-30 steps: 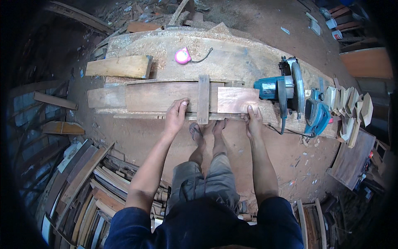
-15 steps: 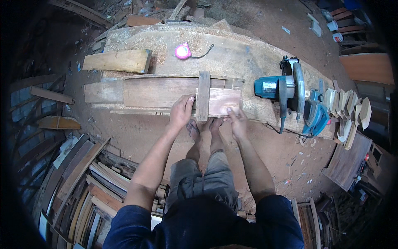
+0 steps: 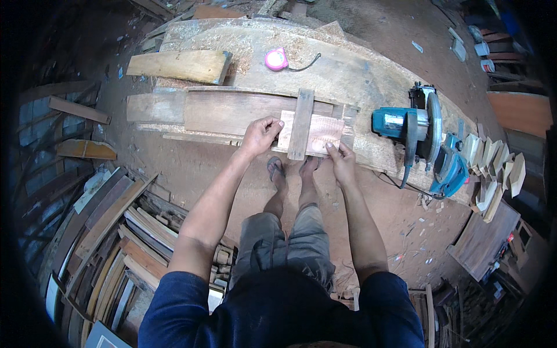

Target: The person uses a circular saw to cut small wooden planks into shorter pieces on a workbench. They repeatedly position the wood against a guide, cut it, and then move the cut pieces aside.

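Note:
A short reddish-brown board (image 3: 326, 132) lies beneath a dark wooden crosspiece (image 3: 300, 126) and shows on both sides of it. My left hand (image 3: 261, 137) is closed at the board's left end, its thumb and fingertip on the edge. With its thumb on top, my right hand (image 3: 341, 159) grips the near right corner; its other fingers are partly hidden. Both pieces rest over a long brown plank (image 3: 232, 112) along the bench's near side. Thin rails run along the plank's long edges.
On the wooden workbench (image 3: 360, 87), a pink tape measure (image 3: 276, 59) lies near a pale plank (image 3: 180, 65). To the right stand a teal circular saw (image 3: 400, 123) and a teal power planer (image 3: 449, 171) with cables, beside several pale wood offcuts (image 3: 493, 168). Stacked boards (image 3: 116, 232) fill the lower left.
The short board has slid left under the crosspiece, so more of it shows on the left side. Both hands have shifted with it, and the whole view has moved slightly.

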Demonstrator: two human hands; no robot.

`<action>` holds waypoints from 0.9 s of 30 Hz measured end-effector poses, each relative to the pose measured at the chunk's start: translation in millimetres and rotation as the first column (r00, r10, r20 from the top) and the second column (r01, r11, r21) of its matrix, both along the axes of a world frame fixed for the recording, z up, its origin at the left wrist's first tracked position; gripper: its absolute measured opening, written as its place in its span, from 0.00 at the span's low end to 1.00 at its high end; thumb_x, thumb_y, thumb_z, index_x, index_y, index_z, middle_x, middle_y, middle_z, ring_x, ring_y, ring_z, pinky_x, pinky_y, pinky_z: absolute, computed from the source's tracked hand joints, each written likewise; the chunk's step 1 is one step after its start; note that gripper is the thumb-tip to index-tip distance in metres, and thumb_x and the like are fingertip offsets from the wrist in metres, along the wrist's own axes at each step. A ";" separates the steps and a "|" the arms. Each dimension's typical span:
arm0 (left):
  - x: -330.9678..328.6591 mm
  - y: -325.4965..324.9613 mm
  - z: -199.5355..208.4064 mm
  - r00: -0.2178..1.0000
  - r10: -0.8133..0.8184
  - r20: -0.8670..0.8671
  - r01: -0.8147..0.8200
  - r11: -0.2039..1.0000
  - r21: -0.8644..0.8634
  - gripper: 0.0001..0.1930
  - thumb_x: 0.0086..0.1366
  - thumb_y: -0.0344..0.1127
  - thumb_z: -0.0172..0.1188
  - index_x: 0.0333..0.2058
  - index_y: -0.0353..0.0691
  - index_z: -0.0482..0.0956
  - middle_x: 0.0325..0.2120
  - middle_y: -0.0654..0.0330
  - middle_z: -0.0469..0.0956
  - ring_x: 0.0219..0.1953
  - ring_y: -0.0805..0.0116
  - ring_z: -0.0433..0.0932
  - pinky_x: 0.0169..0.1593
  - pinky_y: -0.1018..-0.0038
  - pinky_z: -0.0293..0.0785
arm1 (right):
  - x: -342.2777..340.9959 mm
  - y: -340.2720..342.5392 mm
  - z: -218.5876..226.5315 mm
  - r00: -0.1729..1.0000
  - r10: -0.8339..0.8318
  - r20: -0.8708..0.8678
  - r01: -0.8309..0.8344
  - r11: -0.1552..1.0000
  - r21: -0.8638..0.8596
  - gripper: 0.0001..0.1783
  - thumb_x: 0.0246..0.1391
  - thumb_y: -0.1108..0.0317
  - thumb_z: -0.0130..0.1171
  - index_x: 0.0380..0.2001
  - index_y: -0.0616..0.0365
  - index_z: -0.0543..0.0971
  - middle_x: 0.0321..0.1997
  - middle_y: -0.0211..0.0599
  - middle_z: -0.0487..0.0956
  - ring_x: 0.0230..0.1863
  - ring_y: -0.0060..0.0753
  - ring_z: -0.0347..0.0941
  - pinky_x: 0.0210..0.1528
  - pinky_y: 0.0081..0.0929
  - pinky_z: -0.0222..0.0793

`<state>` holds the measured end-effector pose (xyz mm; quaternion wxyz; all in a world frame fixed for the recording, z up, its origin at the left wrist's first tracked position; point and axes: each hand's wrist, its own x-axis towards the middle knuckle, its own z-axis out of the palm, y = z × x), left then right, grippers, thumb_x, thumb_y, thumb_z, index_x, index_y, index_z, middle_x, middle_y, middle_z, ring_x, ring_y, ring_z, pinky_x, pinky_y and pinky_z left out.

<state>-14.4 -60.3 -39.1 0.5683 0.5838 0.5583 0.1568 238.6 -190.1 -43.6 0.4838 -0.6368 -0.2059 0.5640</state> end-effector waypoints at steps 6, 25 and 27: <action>7.1 -1.3 9.9 1.000 -0.026 -0.011 0.026 1.000 0.011 0.17 0.73 0.47 0.61 0.41 0.37 0.84 0.26 0.67 0.81 0.28 0.80 0.77 0.34 0.76 0.75 | 4.1 -1.2 0.0 0.999 -0.027 -0.031 0.027 1.000 0.013 0.15 0.68 0.67 0.61 0.52 0.64 0.81 0.45 0.33 0.84 0.42 0.21 0.79 0.43 0.22 0.77; 13.0 -6.6 12.7 0.983 -0.072 -0.168 0.107 0.972 0.210 0.18 0.74 0.51 0.58 0.42 0.41 0.84 0.27 0.56 0.85 0.28 0.66 0.84 0.36 0.68 0.78 | 5.6 -7.6 -6.2 0.993 -0.081 -0.088 0.083 0.996 0.020 0.18 0.69 0.65 0.60 0.55 0.65 0.79 0.49 0.35 0.82 0.46 0.26 0.80 0.45 0.29 0.81; 13.2 -7.0 12.7 0.984 -0.069 -0.163 0.103 0.972 0.211 0.18 0.73 0.51 0.58 0.41 0.41 0.84 0.26 0.56 0.84 0.28 0.66 0.84 0.35 0.67 0.78 | 6.9 -9.2 -10.2 0.994 -0.078 -0.078 0.080 0.996 0.027 0.17 0.69 0.65 0.60 0.55 0.64 0.79 0.49 0.35 0.83 0.47 0.26 0.80 0.45 0.29 0.81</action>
